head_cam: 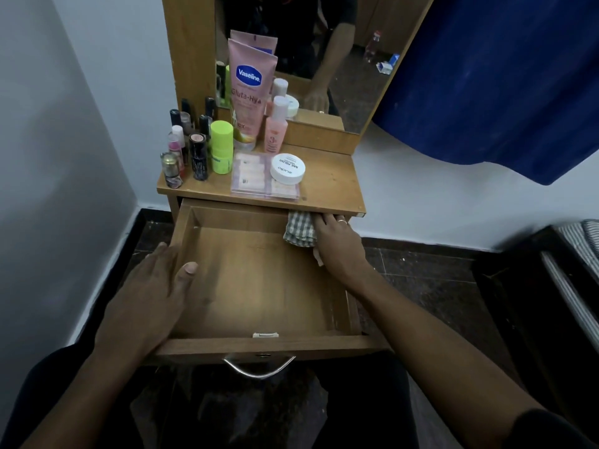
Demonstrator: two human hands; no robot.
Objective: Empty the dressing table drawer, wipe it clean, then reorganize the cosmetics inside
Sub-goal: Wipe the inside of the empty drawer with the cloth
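Note:
The wooden drawer (pixel 259 286) stands pulled out with nothing on its floor. My left hand (pixel 152 286) lies over its left wall, fingers outside and thumb on the inside. My right hand (pixel 337 244) presses a green checked cloth (pixel 299 230) into the drawer's far right corner, fingertips reaching under the tabletop. The cosmetics stand on the dressing table top (pixel 327 186): a pink Vaseline tube (pixel 249 92), a pink bottle (pixel 277 128), a lime green stick (pixel 221 147), several small nail polish bottles (pixel 181 147), a clear flat case (pixel 262 176) and a white round jar (pixel 287 169).
A mirror (pixel 324 43) rises behind the tabletop. A blue curtain (pixel 502 76) hangs at the upper right. The white wall is close on the left, and a dark bed edge (pixel 551 286) lies at the right. A metal handle (pixel 259 367) hangs on the drawer front.

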